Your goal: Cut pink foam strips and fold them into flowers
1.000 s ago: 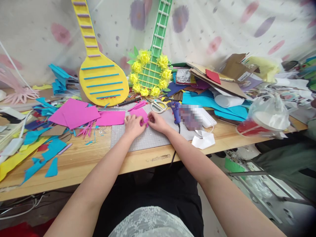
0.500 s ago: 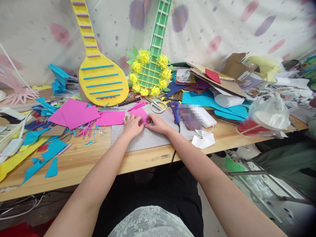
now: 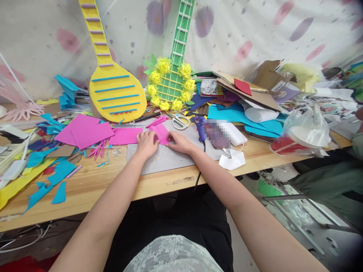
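Observation:
A small magenta paper piece (image 3: 159, 133) lies on the grey cutting mat (image 3: 159, 164) between my hands. My left hand (image 3: 147, 144) has its fingers curled and closed at the piece's left edge. At the lower right corner, my right hand (image 3: 178, 142) pinches the paper between thumb and fingers. The near edge of the piece looks slightly raised or creased. Just left of my left hand is a magenta strip of paper (image 3: 126, 136). Beyond the hands lie thin magenta strips (image 3: 156, 121) and white-handled scissors (image 3: 181, 122).
A blue glue gun (image 3: 200, 127), a blurred-out phone (image 3: 217, 135) and a white paper piece (image 3: 232, 161) lie to the right. Yellow (image 3: 117, 92) and green (image 3: 170, 85) guitar-shaped crafts stand at the back. Magenta sheets (image 3: 90, 132) and blue scraps (image 3: 61, 175) cover the left; a bagged tub (image 3: 302, 136) stands far right.
My left hand has slid left, away from my right, so more of the magenta piece shows flat between them. The right hand stays at its corner.

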`<state>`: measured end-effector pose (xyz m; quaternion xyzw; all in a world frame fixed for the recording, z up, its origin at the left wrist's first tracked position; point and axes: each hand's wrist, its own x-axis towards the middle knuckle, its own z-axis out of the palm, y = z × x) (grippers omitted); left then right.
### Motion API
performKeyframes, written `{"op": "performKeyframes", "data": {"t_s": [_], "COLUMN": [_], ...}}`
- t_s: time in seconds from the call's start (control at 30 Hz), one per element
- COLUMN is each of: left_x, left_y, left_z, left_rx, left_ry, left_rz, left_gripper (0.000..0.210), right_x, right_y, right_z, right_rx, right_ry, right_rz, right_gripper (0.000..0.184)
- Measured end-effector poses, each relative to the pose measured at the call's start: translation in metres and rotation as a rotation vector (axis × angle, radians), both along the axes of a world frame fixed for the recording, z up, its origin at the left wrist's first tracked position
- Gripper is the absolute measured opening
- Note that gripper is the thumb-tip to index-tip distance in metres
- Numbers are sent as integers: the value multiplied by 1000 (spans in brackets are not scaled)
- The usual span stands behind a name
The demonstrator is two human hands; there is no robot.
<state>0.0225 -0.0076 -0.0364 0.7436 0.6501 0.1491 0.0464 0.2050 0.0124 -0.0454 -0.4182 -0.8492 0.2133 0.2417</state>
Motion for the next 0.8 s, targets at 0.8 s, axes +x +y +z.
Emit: {"op": "performKeyframes", "data": {"t_s": [0.8], "left_x": [-13], "left_y": [1], "left_z": [3], "left_rx": [95], "left_ry": [-167], "left_rz": [-255], "left_gripper": [46], "right_x": [1], "right_y": [4], "right_z": [-6], "right_rx": [-142], "right_ry": [335], "right_rz": [-93], "right_gripper": [14]}}
